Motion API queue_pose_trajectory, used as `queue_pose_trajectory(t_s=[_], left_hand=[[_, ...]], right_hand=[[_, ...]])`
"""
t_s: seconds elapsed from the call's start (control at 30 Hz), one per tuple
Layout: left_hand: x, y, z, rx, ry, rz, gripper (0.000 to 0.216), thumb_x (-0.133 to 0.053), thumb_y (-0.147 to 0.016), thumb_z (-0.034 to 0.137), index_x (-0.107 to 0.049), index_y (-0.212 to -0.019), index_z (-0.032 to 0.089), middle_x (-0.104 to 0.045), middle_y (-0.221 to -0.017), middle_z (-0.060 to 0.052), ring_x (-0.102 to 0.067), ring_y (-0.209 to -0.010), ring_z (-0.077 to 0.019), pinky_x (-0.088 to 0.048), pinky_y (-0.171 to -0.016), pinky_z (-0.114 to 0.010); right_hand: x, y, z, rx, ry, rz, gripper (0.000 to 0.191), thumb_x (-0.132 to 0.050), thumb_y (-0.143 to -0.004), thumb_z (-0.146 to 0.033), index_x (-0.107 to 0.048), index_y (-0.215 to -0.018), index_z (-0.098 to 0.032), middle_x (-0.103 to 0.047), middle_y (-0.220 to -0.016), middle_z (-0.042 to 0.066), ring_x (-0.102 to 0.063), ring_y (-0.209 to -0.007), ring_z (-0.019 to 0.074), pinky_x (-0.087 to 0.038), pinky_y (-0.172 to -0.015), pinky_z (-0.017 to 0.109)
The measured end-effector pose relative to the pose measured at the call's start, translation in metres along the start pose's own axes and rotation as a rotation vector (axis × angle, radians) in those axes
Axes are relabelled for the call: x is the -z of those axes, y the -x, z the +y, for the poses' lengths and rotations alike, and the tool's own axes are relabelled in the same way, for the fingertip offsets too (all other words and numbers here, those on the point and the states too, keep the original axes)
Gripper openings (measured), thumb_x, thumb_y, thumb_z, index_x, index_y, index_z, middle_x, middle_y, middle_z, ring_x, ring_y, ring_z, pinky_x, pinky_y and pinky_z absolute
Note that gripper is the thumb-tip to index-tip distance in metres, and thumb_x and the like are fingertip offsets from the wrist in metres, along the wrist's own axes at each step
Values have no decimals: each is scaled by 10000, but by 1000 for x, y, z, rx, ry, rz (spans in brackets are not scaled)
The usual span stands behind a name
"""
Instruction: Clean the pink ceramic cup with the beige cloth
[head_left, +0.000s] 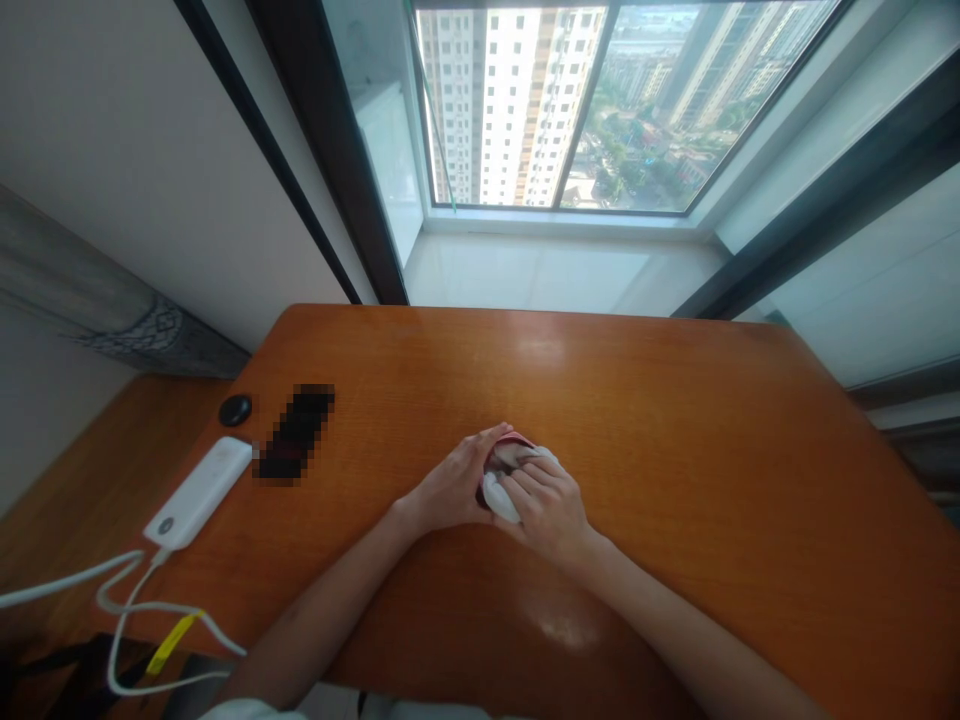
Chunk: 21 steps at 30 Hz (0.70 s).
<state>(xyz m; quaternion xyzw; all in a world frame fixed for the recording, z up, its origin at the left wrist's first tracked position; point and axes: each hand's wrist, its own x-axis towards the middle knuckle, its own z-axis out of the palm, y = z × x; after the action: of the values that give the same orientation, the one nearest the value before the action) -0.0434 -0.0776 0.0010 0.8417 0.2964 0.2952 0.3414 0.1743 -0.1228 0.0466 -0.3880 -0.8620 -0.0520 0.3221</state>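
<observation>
Over the near middle of the table, my left hand (454, 485) is wrapped around the side of a small cup-like container with a pinkish-red rim (516, 437). My right hand (551, 505) grips a crumpled white cloth or tissue (499, 498), its bent fingers pressed at the container's mouth. Some of the white material bulges out on both sides of those fingers. The two hands hide most of the container, so its exact kind and its base cannot be made out.
On the table's (712, 450) left side lie a white power bank (199, 492), a pixelated dark object (296, 432) and a round black item (235, 410). White cables (124, 590) with a yellow tag (175, 642) hang at the lower left. A window (562, 110) stands beyond the far edge.
</observation>
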Motion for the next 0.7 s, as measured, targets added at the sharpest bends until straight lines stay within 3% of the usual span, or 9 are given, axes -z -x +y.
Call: queue_pose_trajectory(t_s=[0.07,0.23,0.37,0.53,0.67,0.7], left_hand=[[0,0,0,-2,0,2,1243,-983,-885,532,-227,-1829,249,-493,-1780,-226,-517,-1657,-406,-457,-1392,-604],[1,0,1,3,6,-12,1268,-991,-873,551,-221,-1834,246,-485,-1787,-230,-509,-1664,-413,-449,-1399,-611],[3,-1,5,15,9,-19,1233,-973,-889,583,-243,-1823,243,-502,-1771,-228,-518,-1657,-404,-445,-1402,-600],[4,-2,7,-8,3,-1,1166,-959,-920,477,-238,-1812,264,-524,-1759,-202,-542,-1637,-382,-465,-1387,-587],[5,-3,9,2,6,-6,1159,-961,-916,483,-251,-1806,264,-525,-1757,-199,-540,-1638,-382,-464,-1391,-581],[6,-3,9,3,6,-3,1151,-956,-920,475,-253,-1806,261,-525,-1757,-202,-542,-1637,-383,-464,-1391,-580]], right_hand=[[-1,-1,0,-1,3,3,444,-556,-1151,-485,-648,-777,-264,-699,-682,21,-645,-674,216,-525,-822,408],[0,-1,-2,-30,-93,-16,297,-541,-1142,-403,-739,-997,-235,-853,-932,54,-777,-916,240,-532,-1128,425],[1,0,-3,-44,-26,-45,342,-579,-1117,-421,-676,-830,-264,-747,-733,29,-709,-746,241,-570,-937,435],[2,-2,-5,-50,-61,-45,222,-612,-1104,-395,-749,-1062,-226,-881,-1097,88,-800,-1073,284,-532,-1151,448],[3,-4,-6,-71,-35,-84,221,-675,-1065,-396,-700,-898,-254,-812,-849,52,-757,-838,265,-565,-1002,464],[3,-4,-6,-72,-36,-80,206,-687,-1057,-396,-704,-910,-253,-819,-865,55,-761,-852,269,-564,-1005,467]])
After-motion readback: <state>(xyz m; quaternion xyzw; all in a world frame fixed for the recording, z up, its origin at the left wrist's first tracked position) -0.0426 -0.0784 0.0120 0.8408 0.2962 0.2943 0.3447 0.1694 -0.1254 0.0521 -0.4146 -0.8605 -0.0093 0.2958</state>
